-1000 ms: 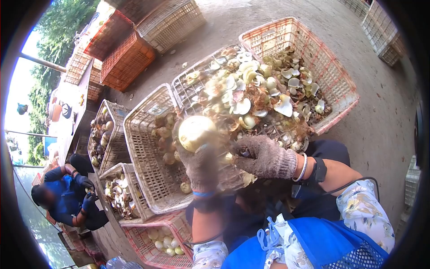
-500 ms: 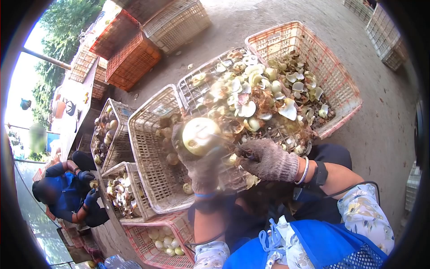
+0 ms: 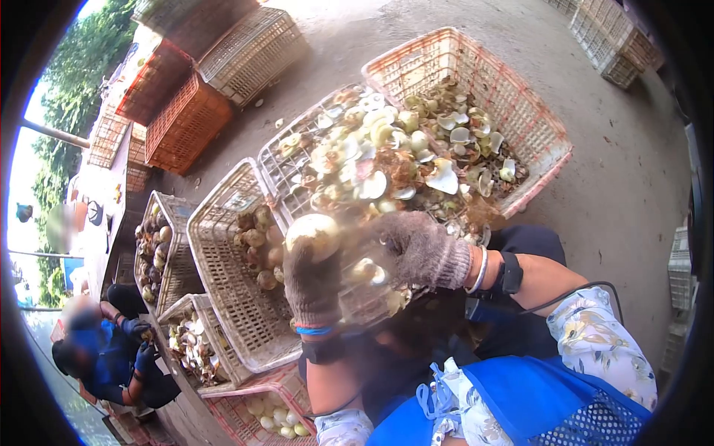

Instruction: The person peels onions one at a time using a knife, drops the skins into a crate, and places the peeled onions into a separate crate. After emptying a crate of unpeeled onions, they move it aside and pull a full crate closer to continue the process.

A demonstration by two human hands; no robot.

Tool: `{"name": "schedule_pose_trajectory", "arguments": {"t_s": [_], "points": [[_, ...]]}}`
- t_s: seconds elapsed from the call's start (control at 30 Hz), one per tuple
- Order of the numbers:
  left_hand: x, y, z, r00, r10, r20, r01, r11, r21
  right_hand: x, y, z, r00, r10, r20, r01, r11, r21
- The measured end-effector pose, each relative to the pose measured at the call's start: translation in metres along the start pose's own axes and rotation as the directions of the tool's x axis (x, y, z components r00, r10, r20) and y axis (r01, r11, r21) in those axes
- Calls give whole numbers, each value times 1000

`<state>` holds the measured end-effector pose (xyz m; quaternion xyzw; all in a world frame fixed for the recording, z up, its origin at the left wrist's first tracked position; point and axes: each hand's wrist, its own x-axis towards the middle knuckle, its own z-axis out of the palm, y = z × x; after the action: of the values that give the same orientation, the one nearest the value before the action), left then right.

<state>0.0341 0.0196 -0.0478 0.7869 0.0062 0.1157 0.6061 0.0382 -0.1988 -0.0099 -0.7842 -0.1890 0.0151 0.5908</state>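
Observation:
My left hand, in a grey-brown knit glove, is wrapped round a pale peeled onion. To its right my right hand, in a matching glove, is closed on a small knife whose thin blade is blurred and mostly hidden. The two hands are apart. Beneath and beyond them, a grid-topped crate carries a heap of onion skins and cut pieces. Left of my left hand, brown unpeeled onions lie in a pale plastic crate.
A red-and-white crate behind the heap holds more peelings. Peeled onions sit in a reddish crate at lower left. Crates of skins and onions stand farther left, beside a co-worker. Orange crates are stacked at the back.
The view has shifted, so the crates appear farther left. My left hand has turned with the onion still in it, and my right hand has stayed closed beside it.

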Motion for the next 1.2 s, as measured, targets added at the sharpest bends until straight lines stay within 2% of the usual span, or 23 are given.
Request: {"name": "schedule_pose_trajectory", "arguments": {"t_s": [0.03,0.07,0.13,0.17,0.2,0.23,0.27,0.3,0.33,0.37,0.4,0.43,0.47,0.53,0.67,0.73,0.87,0.9,0.93,1.0,1.07,1.13,1.2], "points": [[-1,27,4,950,-307,66,297,809,-507,2,-8,-3,993,115,-16,-113,989,95],[1,42,10,815,-508,277,473,308,-826,4,-14,-13,994,78,-71,-78,997,-6],[7,40,22,789,-562,249,467,284,-837,5,-11,-21,965,231,-120,-200,954,224],[8,41,25,747,-473,466,565,84,-820,6,-13,-29,952,283,-119,-234,919,316],[12,44,25,692,-342,635,646,-98,-757,7,-9,-36,966,131,-224,-96,983,158],[19,39,37,769,-325,551,590,26,-807,16,12,-46,883,-379,-276,306,912,-273],[29,31,58,838,-299,456,512,141,-847,15,-17,-49,937,152,-315,-25,928,373],[39,54,71,845,-219,487,530,225,-818,16,-6,-55,909,87,-408,38,956,290],[51,85,81,838,-142,527,543,311,-780,19,-17,-62,868,195,-457,-23,935,355],[59,98,86,882,-214,420,469,489,-735,22,-13,-68,840,196,-507,-35,951,308],[64,103,85,912,-269,309,408,651,-640,23,-7,-74,825,248,-507,-48,926,375],[67,100,69,934,-177,309,331,751,-571,26,-14,-74,783,369,-500,-163,898,409],[78,99,60,887,-352,298,456,572,-681,27,-21,-74,719,486,-497,-274,856,439],[86,68,-1,839,-470,276,519,533,-668,24,-21,-66,769,452,-451,-263,868,421],[69,-40,-139,845,-535,-12,419,675,-607,19,-25,-45,866,413,-281,-321,892,320],[58,-85,-177,663,-691,-289,416,661,-625,20,-12,-29,876,366,-313,-291,920,263],[54,-195,-221,596,-742,-306,659,671,-340,19,9,-18,865,400,-304,-364,916,170],[59,-215,-217,648,-706,-285,671,707,-224,21,7,-18,836,457,-305,-433,889,146],[65,-223,-205,662,-656,-363,696,718,-28,20,6,-17,799,515,-309,-503,855,123],[75,-307,-213,837,-433,-334,546,652,526,16,14,-15,811,478,-336,-485,872,68],[88,-338,-199,747,-591,-305,643,526,557,18,23,-13,823,435,-366,-466,885,5],[88,-330,-168,828,-447,-338,526,410,745,18,31,-10,776,476,-413,-524,852,-3],[96,-309,-154,745,-534,-400,610,302,733,21,38,-9,775,462,-432,-540,839,-73]]}}
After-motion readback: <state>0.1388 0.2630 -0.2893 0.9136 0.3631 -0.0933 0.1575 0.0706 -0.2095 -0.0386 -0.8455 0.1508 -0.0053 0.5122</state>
